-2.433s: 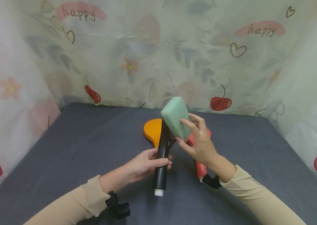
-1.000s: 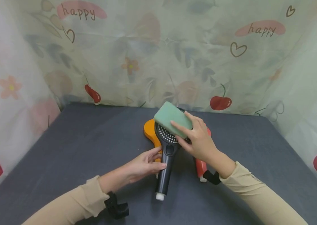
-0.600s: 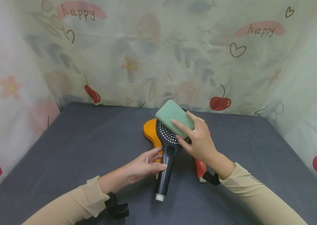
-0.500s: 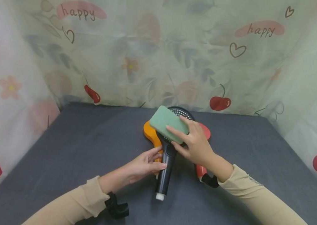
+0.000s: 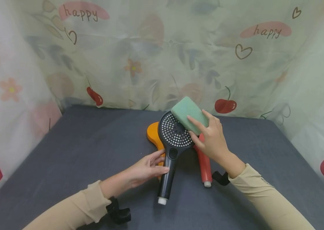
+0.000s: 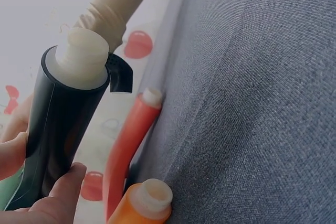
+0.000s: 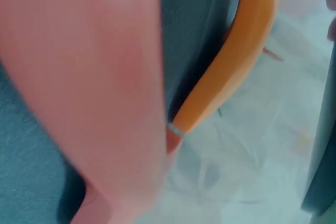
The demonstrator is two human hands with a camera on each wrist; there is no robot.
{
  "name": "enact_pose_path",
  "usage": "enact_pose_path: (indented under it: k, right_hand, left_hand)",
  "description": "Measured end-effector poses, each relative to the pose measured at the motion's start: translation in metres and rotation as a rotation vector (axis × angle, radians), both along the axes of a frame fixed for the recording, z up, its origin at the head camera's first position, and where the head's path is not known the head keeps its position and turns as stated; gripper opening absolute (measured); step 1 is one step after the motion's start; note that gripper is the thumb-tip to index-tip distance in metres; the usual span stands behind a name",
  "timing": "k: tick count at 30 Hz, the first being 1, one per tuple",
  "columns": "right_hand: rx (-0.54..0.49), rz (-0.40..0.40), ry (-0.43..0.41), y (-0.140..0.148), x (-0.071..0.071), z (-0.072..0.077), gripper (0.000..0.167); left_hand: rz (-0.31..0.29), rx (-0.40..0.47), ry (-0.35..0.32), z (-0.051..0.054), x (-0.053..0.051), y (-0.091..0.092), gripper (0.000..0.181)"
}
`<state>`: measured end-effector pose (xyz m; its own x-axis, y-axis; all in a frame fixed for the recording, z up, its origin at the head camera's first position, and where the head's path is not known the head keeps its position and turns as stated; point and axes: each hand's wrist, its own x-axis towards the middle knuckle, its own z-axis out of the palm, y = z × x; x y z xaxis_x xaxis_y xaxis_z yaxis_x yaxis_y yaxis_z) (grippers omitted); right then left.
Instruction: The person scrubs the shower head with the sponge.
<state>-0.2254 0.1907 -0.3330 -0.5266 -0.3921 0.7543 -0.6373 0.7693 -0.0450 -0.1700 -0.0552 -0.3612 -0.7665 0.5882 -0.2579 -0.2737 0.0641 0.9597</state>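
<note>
In the head view, my left hand (image 5: 147, 169) grips the handle of a black shower head (image 5: 176, 134), raised above the table. Its dotted spray face turns toward the head camera. With fingertips and thumb, my right hand (image 5: 212, 137) holds a pale green sponge (image 5: 187, 110) against the upper right of that face, covering part of it. The left wrist view shows the white threaded end (image 6: 84, 53) of the black handle close up, with left-hand fingers (image 6: 65, 190) around it.
An orange shower head (image 5: 152, 132) lies behind the black one, partly hidden. To its right lies a red shower head (image 5: 203, 163), its head mostly covered by the right hand and sponge. Dark grey cloth (image 5: 98, 153) covers the table. Patterned curtains (image 5: 116, 48) surround it.
The shower head has turned from nearly edge-on to face the head camera. My right hand has slid the sponge over the face, lately from lower left to upper right. The left hand keeps its grip.
</note>
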Motion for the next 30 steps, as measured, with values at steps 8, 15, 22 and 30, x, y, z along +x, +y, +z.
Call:
enact_pose_path:
  k: [8, 15, 22, 30]
  right_hand:
    - [0.07, 0.11, -0.011, -0.01, 0.015, -0.01, 0.038]
    - [0.129, 0.213, 0.009, -0.015, 0.024, -0.016, 0.04]
    - [0.054, 0.069, -0.014, 0.008, 0.01, -0.009, 0.046]
    - [-0.009, 0.04, -0.031, 0.017, 0.009, -0.009, 0.037]
  left_hand:
    - [-0.005, 0.022, 0.016, -0.003, -0.002, -0.002, 0.077]
    - [-0.01, 0.038, 0.019, -0.004, -0.002, -0.002, 0.079]
    - [0.015, 0.029, -0.009, -0.001, -0.001, -0.005, 0.076]
    - [0.017, 0.049, -0.014, 0.0, -0.002, -0.006, 0.075]
